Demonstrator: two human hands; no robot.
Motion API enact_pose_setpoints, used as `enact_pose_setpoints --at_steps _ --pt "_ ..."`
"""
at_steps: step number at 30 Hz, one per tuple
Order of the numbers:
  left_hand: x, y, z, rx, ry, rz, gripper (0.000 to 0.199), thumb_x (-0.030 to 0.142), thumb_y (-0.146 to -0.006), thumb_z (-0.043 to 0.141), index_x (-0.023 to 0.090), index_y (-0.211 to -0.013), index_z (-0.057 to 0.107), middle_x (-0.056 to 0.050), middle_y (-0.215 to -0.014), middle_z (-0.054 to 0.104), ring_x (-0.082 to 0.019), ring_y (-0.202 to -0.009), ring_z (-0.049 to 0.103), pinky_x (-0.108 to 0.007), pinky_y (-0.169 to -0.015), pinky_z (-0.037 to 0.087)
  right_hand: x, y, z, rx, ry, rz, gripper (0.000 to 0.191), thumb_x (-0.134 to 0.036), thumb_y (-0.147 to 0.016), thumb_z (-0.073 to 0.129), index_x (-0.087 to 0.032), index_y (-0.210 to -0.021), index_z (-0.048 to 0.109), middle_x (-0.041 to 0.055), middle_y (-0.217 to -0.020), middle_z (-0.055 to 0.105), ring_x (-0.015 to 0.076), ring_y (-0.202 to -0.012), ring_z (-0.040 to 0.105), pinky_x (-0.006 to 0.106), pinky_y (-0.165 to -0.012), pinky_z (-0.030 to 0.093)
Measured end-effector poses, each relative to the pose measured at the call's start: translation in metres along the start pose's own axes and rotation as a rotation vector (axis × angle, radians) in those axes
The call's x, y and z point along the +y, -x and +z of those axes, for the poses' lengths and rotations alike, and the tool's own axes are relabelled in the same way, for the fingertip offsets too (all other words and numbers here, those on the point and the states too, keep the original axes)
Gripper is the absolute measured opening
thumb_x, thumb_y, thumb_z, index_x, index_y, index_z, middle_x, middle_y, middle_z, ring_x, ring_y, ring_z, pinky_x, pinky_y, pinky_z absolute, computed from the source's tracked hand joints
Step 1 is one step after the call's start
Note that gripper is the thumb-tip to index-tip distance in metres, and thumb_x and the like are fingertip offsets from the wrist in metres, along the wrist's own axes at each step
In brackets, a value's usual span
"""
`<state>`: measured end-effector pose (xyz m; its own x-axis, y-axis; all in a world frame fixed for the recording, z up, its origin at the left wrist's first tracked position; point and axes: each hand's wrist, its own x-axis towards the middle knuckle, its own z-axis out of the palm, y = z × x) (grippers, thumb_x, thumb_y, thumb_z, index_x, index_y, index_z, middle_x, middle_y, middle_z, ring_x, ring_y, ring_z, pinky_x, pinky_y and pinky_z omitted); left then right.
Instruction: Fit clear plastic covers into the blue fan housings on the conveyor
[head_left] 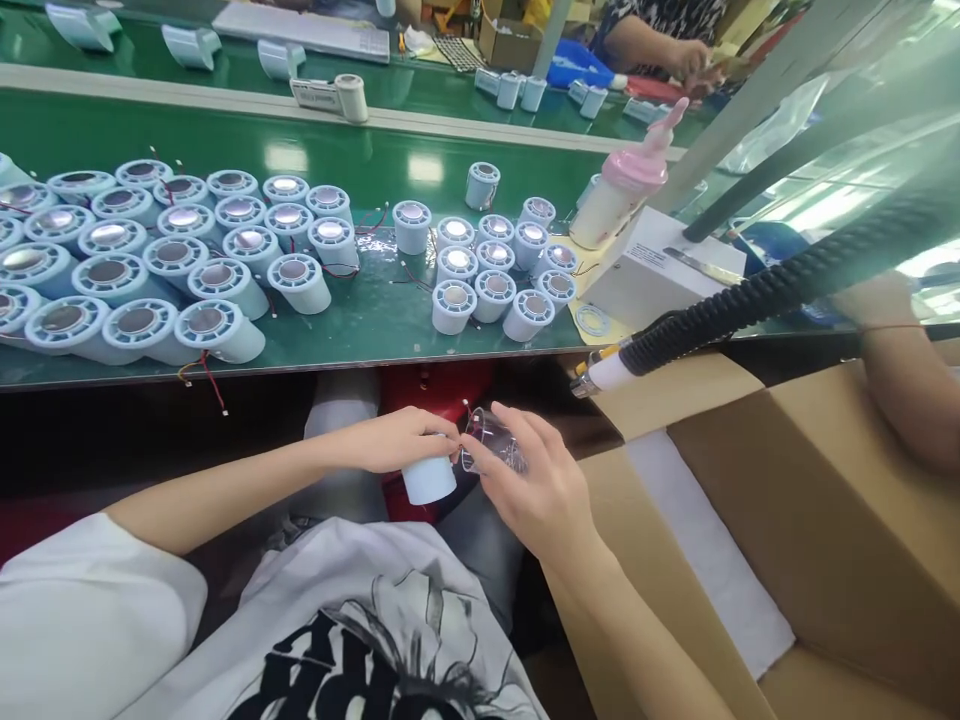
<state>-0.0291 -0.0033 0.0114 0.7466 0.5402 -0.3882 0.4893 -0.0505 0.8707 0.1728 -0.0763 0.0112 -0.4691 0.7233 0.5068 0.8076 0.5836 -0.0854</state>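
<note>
1. The green bench (375,335) carries the bulk of the work, and from here I'd judge plenty of units remain on it.
2. The open cardboard box (795,490) sits to the person's right, a white sheet (712,560) inside; I see no blue units in the part that shows.
3. The left-hand cluster of cylinders (217,330) is the larger lot, standing close together, metallic discs upward, some with loose wires trailing.
4. The smaller cluster of cylinders (495,290) stands nearer the box. Its tops look alike, so I can't tell which lot, if either, is finished.
5. The right hand (544,485) has thumb and fingers curled narrowly around a clear cup, below the bench edge.
6. The left hand (401,440) lies over one pale-blue cylinder, fingers bent around its upper end, fingertips near the cup.
7. That pale-blue cylinder (429,483), held before the person's lap, looks mid-work to me: it isn't inside the cup.
8. The clear cup (491,445) is tilted beside it; whether they touch is hidden by fingers.
9. Small wire plugs (475,419) show at the cup's rim, inside or behind, I can't say.
</note>
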Motion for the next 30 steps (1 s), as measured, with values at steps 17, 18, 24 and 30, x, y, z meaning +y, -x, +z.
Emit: enact_pose_setpoints --at_steps 17,18,24,30 --pt "-0.018 -0.004 0.018 0.346 -0.076 0.357 0.064 0.043 -0.059 0.083 0.025 -0.117 0.063 -0.011 -0.124 0.05 -0.029 -0.119 0.049 -0.045 -0.103 0.04 0.012 -0.004 -0.003 -0.147 -1.007 0.76 0.028 -0.032 -0.08 0.062 -0.019 -0.056 0.063 0.0083 -0.095 0.061 0.0213 -0.087 0.062 0.029 -0.063 0.052" --pt "-0.02 -0.005 0.019 0.307 -0.031 0.37 0.065 0.04 -0.061 0.082 0.025 -0.12 0.061 -0.012 -0.127 0.051 -0.03 -0.121 0.048 -0.046 -0.103 0.04 0.014 -0.004 -0.002 -0.137 -1.073 0.821 0.028 -0.034 -0.077 0.065 -0.019 -0.054 0.064 0.0083 -0.094 0.062 0.0217 -0.086 0.062 0.029 -0.061 0.052" --pt "-0.012 -0.003 0.024 0.1 0.412 0.24 0.066 0.025 -0.072 0.075 0.023 -0.132 0.049 -0.011 -0.129 0.056 -0.024 -0.112 0.059 -0.038 -0.093 0.051 0.023 0.0 0.0 -0.076 -1.367 0.959 0.028 -0.042 -0.072 0.073 -0.02 -0.055 0.068 0.0078 -0.096 0.071 0.0243 -0.091 0.066 0.035 -0.07 0.057" --pt "-0.005 0.005 0.024 0.092 0.713 0.133 0.064 0.026 -0.073 0.075 0.024 -0.131 0.048 -0.012 -0.134 0.052 -0.021 -0.099 0.064 -0.032 -0.076 0.057 0.021 0.011 -0.008 -0.155 -0.96 0.427 0.042 -0.024 -0.07 0.08 -0.025 -0.109 0.067 0.0102 -0.129 0.06 0.0276 -0.119 0.057 0.043 -0.099 0.049"
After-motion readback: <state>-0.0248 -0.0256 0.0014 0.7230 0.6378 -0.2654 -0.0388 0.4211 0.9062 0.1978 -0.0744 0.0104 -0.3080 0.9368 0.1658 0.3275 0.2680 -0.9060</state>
